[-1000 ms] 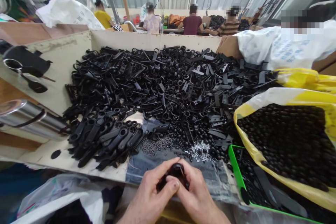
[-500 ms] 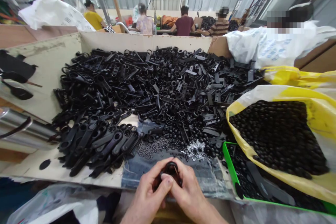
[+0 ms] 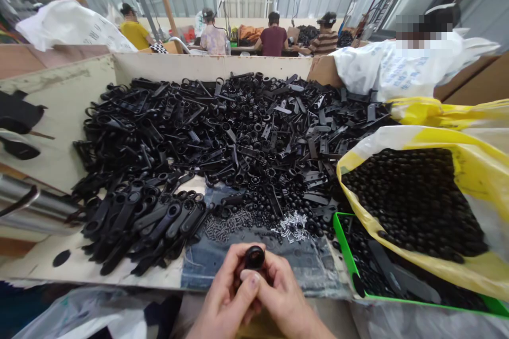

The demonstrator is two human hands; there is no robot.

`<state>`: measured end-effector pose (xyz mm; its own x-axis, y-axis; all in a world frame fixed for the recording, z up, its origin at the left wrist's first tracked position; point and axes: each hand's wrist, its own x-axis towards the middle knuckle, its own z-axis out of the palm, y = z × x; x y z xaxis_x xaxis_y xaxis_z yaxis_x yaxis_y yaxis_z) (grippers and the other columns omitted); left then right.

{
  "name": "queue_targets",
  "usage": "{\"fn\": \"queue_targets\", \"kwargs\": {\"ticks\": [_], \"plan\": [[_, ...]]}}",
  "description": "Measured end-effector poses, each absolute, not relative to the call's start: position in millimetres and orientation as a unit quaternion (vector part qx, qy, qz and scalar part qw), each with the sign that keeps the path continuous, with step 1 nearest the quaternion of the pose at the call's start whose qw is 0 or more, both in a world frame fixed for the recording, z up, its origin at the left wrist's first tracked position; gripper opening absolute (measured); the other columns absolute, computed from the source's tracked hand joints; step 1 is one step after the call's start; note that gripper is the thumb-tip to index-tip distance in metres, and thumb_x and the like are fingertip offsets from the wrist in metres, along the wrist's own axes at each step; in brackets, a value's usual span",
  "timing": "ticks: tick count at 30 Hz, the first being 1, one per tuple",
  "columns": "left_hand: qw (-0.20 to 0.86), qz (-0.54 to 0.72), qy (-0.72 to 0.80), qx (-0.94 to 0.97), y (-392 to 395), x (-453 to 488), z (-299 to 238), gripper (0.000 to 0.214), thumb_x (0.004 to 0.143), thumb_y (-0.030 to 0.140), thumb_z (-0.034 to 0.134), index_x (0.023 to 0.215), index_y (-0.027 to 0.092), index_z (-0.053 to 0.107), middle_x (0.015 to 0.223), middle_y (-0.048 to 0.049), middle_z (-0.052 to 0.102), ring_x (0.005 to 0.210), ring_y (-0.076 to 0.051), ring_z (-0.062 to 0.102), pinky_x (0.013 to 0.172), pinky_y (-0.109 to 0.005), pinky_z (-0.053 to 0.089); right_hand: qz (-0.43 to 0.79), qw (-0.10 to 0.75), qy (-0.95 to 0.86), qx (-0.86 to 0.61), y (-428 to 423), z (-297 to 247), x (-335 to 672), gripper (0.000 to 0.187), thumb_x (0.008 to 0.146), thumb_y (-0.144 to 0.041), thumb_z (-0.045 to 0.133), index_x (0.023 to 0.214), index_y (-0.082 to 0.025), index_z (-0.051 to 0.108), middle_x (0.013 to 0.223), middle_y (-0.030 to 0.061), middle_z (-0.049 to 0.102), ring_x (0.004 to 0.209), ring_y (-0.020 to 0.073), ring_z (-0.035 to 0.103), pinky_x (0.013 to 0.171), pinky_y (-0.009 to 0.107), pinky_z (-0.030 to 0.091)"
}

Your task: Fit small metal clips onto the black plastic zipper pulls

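A ring-ended black plastic part (image 3: 254, 259) sits between the left hand (image 3: 228, 288) and right hand (image 3: 280, 286), which are together, fingers closed around it, neither nearer. Its ring tops the thumbs at the far side; fingers hide the rest, so its long axis cannot be told. Denim cloth (image 3: 204, 265) lies beyond, with silver pins (image 3: 293, 226) far right.
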<state>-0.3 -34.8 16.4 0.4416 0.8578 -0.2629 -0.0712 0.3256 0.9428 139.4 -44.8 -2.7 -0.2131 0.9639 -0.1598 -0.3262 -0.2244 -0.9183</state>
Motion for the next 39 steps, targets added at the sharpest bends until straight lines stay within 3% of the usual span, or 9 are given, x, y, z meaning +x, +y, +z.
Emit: {"fn": "queue_targets", "kwargs": {"ticks": [3, 8, 14, 18, 20, 24, 27, 32, 39], "plan": [[0.717, 0.343, 0.407, 0.45, -37.2, 1.7, 14.3, 0.046, 0.093, 0.061, 0.066, 0.126, 0.03, 0.065, 0.102, -0.0041, 0.068, 0.073, -0.013, 0.056, 0.057, -0.02, 0.043, 0.651, 0.471, -0.418, -0.423, -46.5, 0.4, 138.7, 0.045, 0.09, -0.061, 0.068, 0.08, -0.019, 0.057, 0.065, -0.0032, 0.059, 0.046, 0.0097, 0.055, 0.045, 0.02, 0.049], [0.746, 0.331, 0.395, 0.422, -40.7, 2.7, 6.3, 0.046, 0.094, 0.061, 0.065, 0.126, 0.029, 0.061, 0.093, -0.0012, 0.066, 0.053, -0.007, 0.04, 0.047, -0.018, 0.031, 0.624, 0.459, -0.437, -0.456, -48.1, 0.3, 139.1, 0.038, 0.091, -0.055, 0.065, 0.079, -0.019, 0.059, 0.066, -0.0015, 0.06, 0.049, 0.0117, 0.056, 0.045, 0.021, 0.048], [0.733, 0.315, 0.431, 0.421, -42.8, 2.2, 3.6, 0.047, 0.093, 0.06, 0.066, 0.127, 0.028, 0.062, 0.098, -0.003, 0.066, 0.053, -0.005, 0.041, 0.046, -0.017, 0.031, 0.614, 0.47, -0.424, -0.472, -52.5, 0.8, 138.6, 0.032, 0.09, -0.049, 0.069, 0.079, -0.019, 0.062, 0.065, -0.0029, 0.056, 0.053, 0.0121, 0.055, 0.048, 0.021, 0.05], [0.763, 0.318, 0.41, 0.384, -53.9, -3.6, -4.7, 0.059, 0.089, 0.056, 0.073, 0.14, 0.033, 0.054, 0.134, -0.0118, 0.061, 0.087, -0.02, 0.066, 0.051, -0.02, 0.049, 0.657, 0.463, -0.349, -0.482, -65.4, -11.1, 139.2, 0.046, 0.085, -0.063, 0.073, 0.083, -0.019, 0.062, 0.066, -0.0037, 0.055, 0.046, 0.0104, 0.051, 0.04, 0.021, 0.049], [0.771, 0.345, 0.402, 0.353, -62.6, -8.3, -11.9, 0.063, 0.087, 0.052, 0.078, 0.141, 0.035, 0.051, 0.146, -0.013, 0.054, 0.112, -0.029, 0.064, 0.059, -0.025, 0.058, 0.646, 0.469, -0.332, -0.502, -72.4, -17.9, 139.0, 0.05, 0.082, -0.066, 0.076, 0.081, -0.018, 0.063, 0.068, -0.0023, 0.057, 0.05, 0.011, 0.053, 0.041, 0.02, 0.05], [0.758, 0.376, 0.434, 0.309, -75.5, -15.7, -20.9, 0.046, 0.086, 0.046, 0.081, 0.122, 0.028, 0.06, 0.125, -0.0097, 0.064, 0.105, -0.026, 0.066, 0.062, -0.026, 0.058, 0.662, 0.463, -0.322, -0.494, -81.2, -25.7, 131.8, 0.051, 0.081, -0.065, 0.08, 0.082, -0.015, 0.068, 0.066, -0.0016, 0.059, 0.05, 0.012, 0.057, 0.045, 0.023, 0.053], [0.751, 0.402, 0.442, 0.281, -78.5, -19.3, -17.1, 0.053, 0.083, 0.046, 0.084, 0.125, 0.028, 0.057, 0.115, -0.0072, 0.068, 0.085, -0.019, 0.068, 0.052, -0.02, 0.052, 0.656, 0.465, -0.338, -0.49, -83.7, -23.6, 126.6, 0.054, 0.08, -0.068, 0.08, 0.088, -0.015, 0.072, 0.065, -0.0015, 0.06, 0.046, 0.0132, 0.06, 0.045, 0.024, 0.053], [0.807, 0.385, 0.416, 0.165, -83.5, -31.0, -8.2, 0.06, 0.079, 0.031, 0.09, 0.13, 0.028, 0.059, 0.107, -0.0028, 0.069, 0.07, -0.01, 0.065, 0.047, -0.014, 0.044, 0.609, 0.459, -0.409, -0.501, -85.1, -12.4, 141.9, 0.062, 0.085, -0.067, 0.075, 0.124, -0.019, 0.071, 0.083, 0.0027, 0.068, 0.068, 0.0162, 0.063, 0.067, 0.03, 0.056], [0.884, 0.269, 0.375, 0.077, -99.5, -33.5, -23.6, 0.038, 0.077, 0.027, 0.09, 0.106, 0.014, 0.069, 0.079, -0.0035, 0.07, 0.065, -0.009, 0.066, 0.051, -0.013, 0.044, 0.516, 0.37, -0.539, -0.553, -89.2, -4.9, 164.8, 0.042, 0.088, -0.058, 0.073, 0.095, -0.016, 0.075, 0.06, -0.006, 0.049, 0.054, 0.012, 0.044, 0.053, 0.024, 0.037]]}}
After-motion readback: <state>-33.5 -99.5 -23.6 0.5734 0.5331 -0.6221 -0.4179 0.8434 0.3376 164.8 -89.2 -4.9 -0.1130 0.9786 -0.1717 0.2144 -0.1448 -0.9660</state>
